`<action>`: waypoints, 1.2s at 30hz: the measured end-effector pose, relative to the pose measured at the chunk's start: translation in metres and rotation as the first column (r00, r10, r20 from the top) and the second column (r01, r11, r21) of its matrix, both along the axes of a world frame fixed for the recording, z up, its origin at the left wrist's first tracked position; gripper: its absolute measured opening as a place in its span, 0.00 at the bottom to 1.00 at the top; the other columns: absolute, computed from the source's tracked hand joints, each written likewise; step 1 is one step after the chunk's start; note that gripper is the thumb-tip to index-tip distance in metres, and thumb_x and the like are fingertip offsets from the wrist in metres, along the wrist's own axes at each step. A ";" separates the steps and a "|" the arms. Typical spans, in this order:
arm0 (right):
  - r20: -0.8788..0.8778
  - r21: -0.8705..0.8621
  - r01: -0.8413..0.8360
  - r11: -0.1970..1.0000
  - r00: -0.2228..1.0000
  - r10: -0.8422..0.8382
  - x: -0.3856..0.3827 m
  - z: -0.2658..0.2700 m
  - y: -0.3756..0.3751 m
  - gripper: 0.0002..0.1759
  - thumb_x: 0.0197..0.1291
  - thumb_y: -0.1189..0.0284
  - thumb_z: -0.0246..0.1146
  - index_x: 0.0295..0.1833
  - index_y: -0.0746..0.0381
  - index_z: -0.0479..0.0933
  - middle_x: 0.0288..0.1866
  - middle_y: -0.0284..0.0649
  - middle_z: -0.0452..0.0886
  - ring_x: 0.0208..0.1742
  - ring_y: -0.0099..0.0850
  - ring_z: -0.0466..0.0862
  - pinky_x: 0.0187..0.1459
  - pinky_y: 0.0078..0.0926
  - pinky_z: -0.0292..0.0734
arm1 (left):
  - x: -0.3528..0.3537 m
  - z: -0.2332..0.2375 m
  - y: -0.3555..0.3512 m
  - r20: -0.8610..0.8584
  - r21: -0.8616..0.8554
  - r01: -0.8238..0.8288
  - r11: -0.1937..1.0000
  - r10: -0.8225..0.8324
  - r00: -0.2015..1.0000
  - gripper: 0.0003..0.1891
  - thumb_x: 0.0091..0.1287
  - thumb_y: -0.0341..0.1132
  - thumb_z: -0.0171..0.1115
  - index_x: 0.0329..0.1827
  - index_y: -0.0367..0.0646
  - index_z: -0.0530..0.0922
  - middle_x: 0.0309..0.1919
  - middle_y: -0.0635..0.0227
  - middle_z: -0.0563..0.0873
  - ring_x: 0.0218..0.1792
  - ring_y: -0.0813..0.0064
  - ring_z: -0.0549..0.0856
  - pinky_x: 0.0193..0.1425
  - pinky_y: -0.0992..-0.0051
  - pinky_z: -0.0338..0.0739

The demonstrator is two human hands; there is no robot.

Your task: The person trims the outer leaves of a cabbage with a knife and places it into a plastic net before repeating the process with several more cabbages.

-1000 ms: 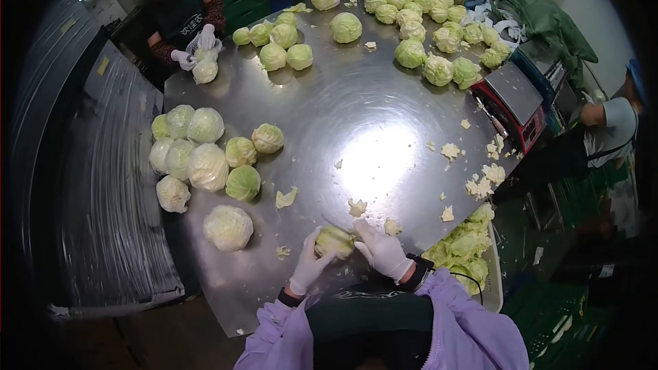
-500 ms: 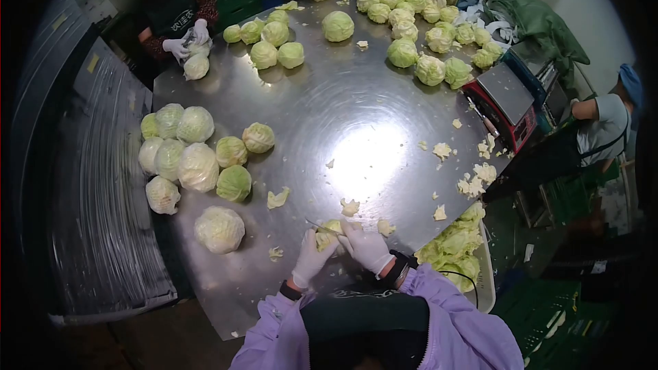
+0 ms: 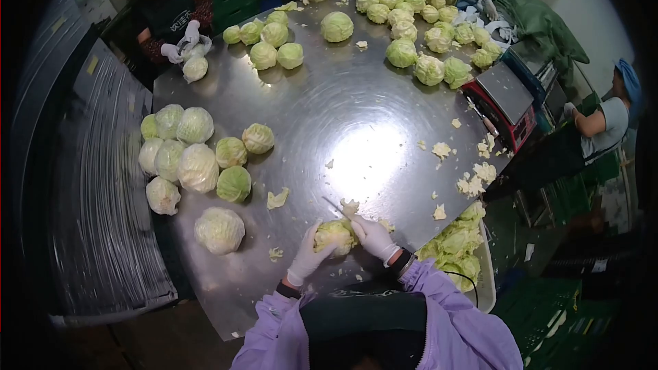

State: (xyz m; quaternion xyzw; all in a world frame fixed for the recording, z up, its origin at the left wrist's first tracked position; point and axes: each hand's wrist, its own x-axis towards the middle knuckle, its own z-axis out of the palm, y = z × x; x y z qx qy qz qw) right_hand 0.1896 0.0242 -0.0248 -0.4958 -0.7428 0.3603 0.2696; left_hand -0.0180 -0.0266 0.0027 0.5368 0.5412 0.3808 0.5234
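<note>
My gloved left hand [image 3: 308, 257] is closed around the left side of a pale green cabbage [image 3: 333, 237] close to my body. In my gloved right hand [image 3: 373, 238] is a knife [image 3: 333, 205]; its thin blade points up and left beyond the cabbage, and the fingers hide its handle. The same hand is close against the cabbage's right side. Just past the knife lies a torn scrap of leaf [image 3: 350, 206]. A larger whitish cabbage [image 3: 219, 230] rests on the table to the left.
Several cabbages, some wrapped in clear film [image 3: 199, 167], stand at the table's left. More cabbages [image 3: 403, 53] fill the far right, near a red scale [image 3: 510, 106]. A white basket [image 3: 488, 267] of leaves is right of me. Co-workers stand around the metal table [image 3: 301, 103].
The knife and my right hand have moved up from the cabbage, which now shows more of its surface. The far-left co-worker's hand has risen, and the far-right co-worker's arms reach farther over the cabbages.
</note>
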 end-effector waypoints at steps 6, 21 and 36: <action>-0.017 -0.194 0.017 0.981 1.000 -0.021 -0.004 0.014 -0.007 0.15 0.65 0.60 0.59 0.51 0.58 0.76 0.34 0.49 0.82 0.36 0.47 0.83 0.37 0.38 0.77 | -0.031 -0.018 -0.017 0.312 -0.208 -0.049 0.977 0.113 0.943 0.39 0.62 0.36 0.69 0.72 0.34 0.58 0.66 0.55 0.68 0.66 0.66 0.70 0.70 0.69 0.65; 0.295 -0.002 -0.167 0.986 0.942 0.160 0.005 0.076 -0.016 0.26 0.54 0.53 0.68 0.50 0.60 0.75 0.40 0.46 0.82 0.38 0.47 0.83 0.39 0.39 0.78 | 0.030 0.023 -0.003 -0.555 -0.078 0.219 0.973 -0.225 0.801 0.42 0.47 0.43 0.78 0.65 0.38 0.67 0.60 0.52 0.71 0.65 0.51 0.68 0.68 0.60 0.65; -0.247 -0.534 -0.102 0.840 0.968 -0.039 0.002 0.078 0.001 0.19 0.63 0.67 0.62 0.58 0.61 0.76 0.41 0.44 0.83 0.33 0.31 0.85 0.35 0.28 0.79 | 0.021 0.021 -0.024 -0.532 0.189 0.125 0.974 -0.006 0.847 0.51 0.48 0.54 0.76 0.71 0.38 0.62 0.70 0.47 0.63 0.71 0.48 0.61 0.73 0.57 0.58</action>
